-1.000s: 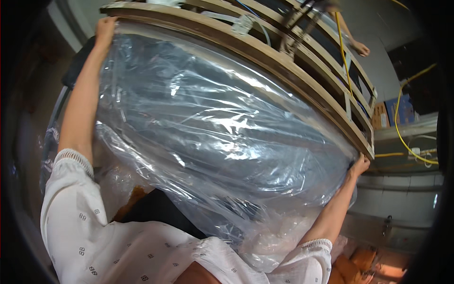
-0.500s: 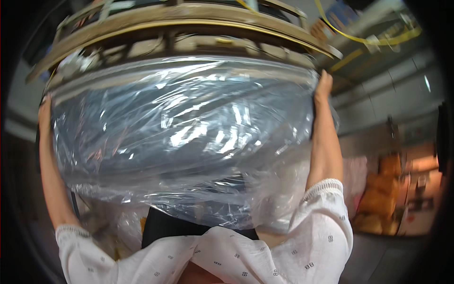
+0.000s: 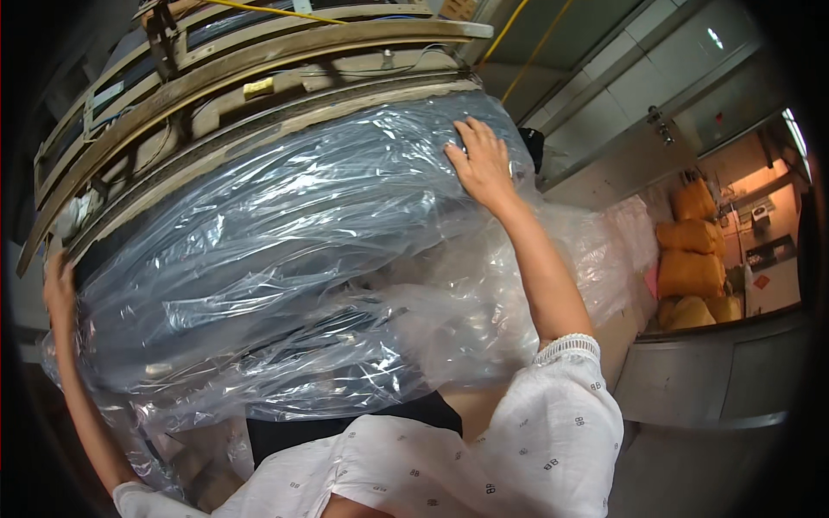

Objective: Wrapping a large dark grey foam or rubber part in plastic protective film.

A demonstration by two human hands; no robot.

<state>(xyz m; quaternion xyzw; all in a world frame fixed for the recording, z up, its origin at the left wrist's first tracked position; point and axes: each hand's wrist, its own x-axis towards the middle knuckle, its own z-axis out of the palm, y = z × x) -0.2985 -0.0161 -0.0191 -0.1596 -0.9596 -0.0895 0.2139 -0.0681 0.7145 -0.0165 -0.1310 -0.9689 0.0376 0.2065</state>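
Head view: looking up at a big bundle in clear plastic, raised under a wooden frame.
Left hand (image 3: pixel 59 289): gripping the bundle's far left edge near the rim of the picture; fingers are curling round the plastic, though how tightly I cannot tell.
Plastic-wrapped bundle (image 3: pixel 285 259): sitting between both hands at arm's length overhead, its upper side pressing against the wooden frame (image 3: pixel 259 65); dark grey material is showing through crinkled, glossy film, with loose folds sagging beneath.
Right hand (image 3: pixel 480 160): lying flat on the bundle's upper right, fingers spread wide and pushing, closing on nothing.
Handling judgement: the film looks slippery, so pressing with broad palms and keeping both sides level is likely serving better than pinching loose plastic, which could tear or slide.
Sleeves (image 3: pixel 553 432): white, patterned, filling the lower edge.
Far right: yellow sacks (image 3: pixel 695 259) are standing stacked by a grey wall.
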